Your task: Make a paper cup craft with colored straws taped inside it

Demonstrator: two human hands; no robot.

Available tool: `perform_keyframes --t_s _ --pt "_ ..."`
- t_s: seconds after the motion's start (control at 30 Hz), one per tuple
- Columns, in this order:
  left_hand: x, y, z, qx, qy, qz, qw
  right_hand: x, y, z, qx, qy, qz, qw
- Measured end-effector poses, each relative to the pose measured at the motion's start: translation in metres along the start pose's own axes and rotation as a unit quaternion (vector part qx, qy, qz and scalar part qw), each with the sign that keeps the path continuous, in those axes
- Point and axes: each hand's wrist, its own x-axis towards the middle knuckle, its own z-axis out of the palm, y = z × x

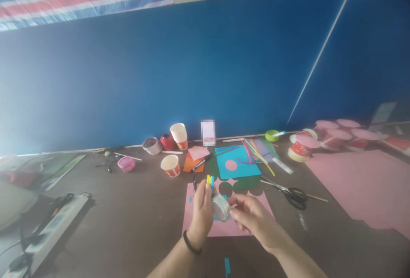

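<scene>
Head view, left hand: the left hand (202, 205), banded at the wrist, grasps yellow and blue strips (210, 179) between thumb and fingers, with the roll against its inner side.
Right hand: the right hand (251, 216) is curled, its thumb and forefinger gripping the roll's right rim.
Tape roll: the tape roll (221, 208) sits between the two hands, above the cut pink sheet (192, 222).
Tape work: judging by the grip, the step is drawing tape from the roll while the strips are kept together; blur hides whether a loose end lies between the right fingertips.
Next pull: it calls for a firm left hold and a fine right pinch, without bending the strips.
Roll's facing: its round face tilts toward the wearer and slightly down; its axle line runs away from the wearer, through the ring.
Strips' long axis: near upright, ends pointing up past the left thumb toward the blue sheet (253, 172).
Scissors: the black-handled scissors (296, 197) lie to the right, apart from both hands.
</scene>
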Motion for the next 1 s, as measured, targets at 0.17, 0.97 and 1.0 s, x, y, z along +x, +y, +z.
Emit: perform_keyframes --t_s 0.17,0.97,1.0 --pt "-0.003 -0.011 0.000 -0.004 0.024 0.029 0.999 0.004 0.015 0.007 0.189 -0.020 0.066 0.980" --pt "-0.009 -0.009 0.001 0.001 0.045 0.074 0.996 0.002 0.016 0.018 0.266 -0.021 0.009 0.964" --pt "-0.010 -0.008 0.000 0.005 0.039 0.070 0.997 0.003 0.017 0.018 0.269 -0.017 0.009 0.963"
